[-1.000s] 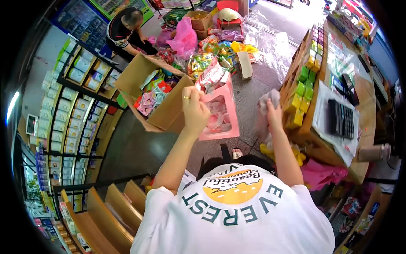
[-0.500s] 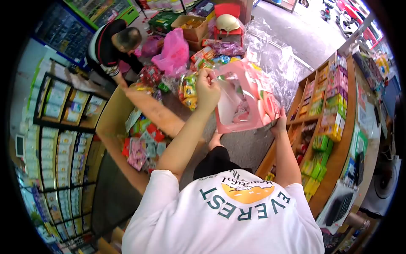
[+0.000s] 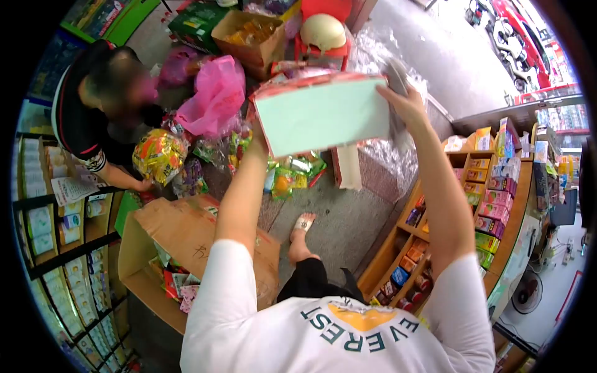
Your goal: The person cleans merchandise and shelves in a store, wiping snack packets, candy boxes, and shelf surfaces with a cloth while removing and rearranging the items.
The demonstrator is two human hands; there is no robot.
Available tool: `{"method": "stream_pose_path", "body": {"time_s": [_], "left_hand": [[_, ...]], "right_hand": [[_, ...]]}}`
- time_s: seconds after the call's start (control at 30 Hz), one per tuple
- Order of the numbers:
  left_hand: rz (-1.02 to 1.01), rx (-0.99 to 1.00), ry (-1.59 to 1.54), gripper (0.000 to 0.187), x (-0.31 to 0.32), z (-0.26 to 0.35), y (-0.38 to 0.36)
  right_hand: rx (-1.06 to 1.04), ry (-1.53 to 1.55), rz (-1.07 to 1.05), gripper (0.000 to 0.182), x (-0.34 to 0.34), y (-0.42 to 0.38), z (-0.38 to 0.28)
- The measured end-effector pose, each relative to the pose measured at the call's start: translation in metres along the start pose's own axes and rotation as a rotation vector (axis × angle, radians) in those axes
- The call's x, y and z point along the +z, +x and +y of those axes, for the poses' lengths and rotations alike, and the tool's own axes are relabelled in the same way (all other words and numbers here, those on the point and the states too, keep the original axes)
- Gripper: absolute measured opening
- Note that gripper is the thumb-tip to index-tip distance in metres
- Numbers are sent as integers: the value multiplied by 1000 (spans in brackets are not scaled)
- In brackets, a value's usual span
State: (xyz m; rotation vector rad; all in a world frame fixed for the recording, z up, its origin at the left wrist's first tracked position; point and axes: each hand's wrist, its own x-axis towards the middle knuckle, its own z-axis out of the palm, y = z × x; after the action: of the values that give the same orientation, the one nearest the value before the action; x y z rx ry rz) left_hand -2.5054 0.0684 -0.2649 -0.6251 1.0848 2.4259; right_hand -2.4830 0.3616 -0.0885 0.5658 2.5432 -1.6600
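Both my hands are raised in front of me around a pink gift box (image 3: 323,115), its pale, plain side facing me. My left hand (image 3: 259,138) grips the box's left end, fingers mostly hidden behind it. At the right end is my right hand (image 3: 403,107), its thumb at the edge. A grey, blurred, cloth-like thing (image 3: 398,81) shows by its fingers; I cannot tell what it is. Below the box's right half, a pink-and-white card piece (image 3: 346,166) appears. Colourful snack packets (image 3: 292,174) lie on the floor beneath.
To the left, another person (image 3: 93,124) bends over with a hand at a shiny yellow-red packet (image 3: 160,155). An open carton (image 3: 146,264) holds packets. Pink plastic bags (image 3: 214,93), a carton (image 3: 249,46) and a red chair (image 3: 323,15) stand ahead. Stocked wooden shelving (image 3: 398,255) borders my right.
The box has turned from its windowed pink face to its pale side and moved up and left. My right hand has risen. The other person now has a yellow-red packet at hand.
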Motion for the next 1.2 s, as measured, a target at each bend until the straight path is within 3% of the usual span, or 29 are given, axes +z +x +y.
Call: {"method": "stream_pose_path", "body": {"time_s": [0.13, 0.2, 0.33, 0.4, 0.5, 0.63, 0.77, 0.8, 0.87, 0.93, 1.03, 1.07, 1.13, 1.17, 1.2], "left_hand": [[16, 23, 85, 23, -6, 2, 30], [31, 18, 143, 24, -14, -5, 25], [53, -8, 242, 26, -34, -26, -8], [107, -166, 328, 27, -41, -36, -33], [87, -147, 347, 30, -35, -53, -66], [26, -105, 61, 31, -19, -59, -72], [-145, 67, -71, 29, 12, 8, -84], [-165, 100, -87, 29, 14, 17, -91], [-96, 128, -77, 28, 2, 18, -67], [13, 96, -66, 28, -21, 2, -39], [59, 90, -125, 26, -41, -10, -29], [73, 79, -132, 26, -45, -15, -27], [85, 58, -152, 25, -45, -30, -17], [100, 47, -156, 25, -43, -43, -11], [100, 42, -166, 25, -39, -44, -2]], "right_hand": [[26, -127, 2, 44, 17, 47, 2], [46, 28, -66, 40, 13, 45, 6], [90, -60, -58, 36, -8, 27, 45], [106, -49, -106, 34, -18, 16, 74], [135, 1, -114, 35, -30, -12, 94], [112, -86, -52, 33, -35, -39, 53], [-366, -150, -9, 33, -36, -50, -39], [-395, -168, -4, 33, -29, -61, -68], [-546, -355, 69, 32, 18, -49, -87], [-333, -317, -47, 32, 58, -10, -77], [-548, -389, -16, 29, 64, -24, -109], [-531, -396, -31, 29, 70, -36, -112], [-747, -403, 29, 24, 88, -38, -121], [-751, -531, 32, 23, 102, -25, -116], [-606, -513, -3, 22, 104, -11, -121]]}}
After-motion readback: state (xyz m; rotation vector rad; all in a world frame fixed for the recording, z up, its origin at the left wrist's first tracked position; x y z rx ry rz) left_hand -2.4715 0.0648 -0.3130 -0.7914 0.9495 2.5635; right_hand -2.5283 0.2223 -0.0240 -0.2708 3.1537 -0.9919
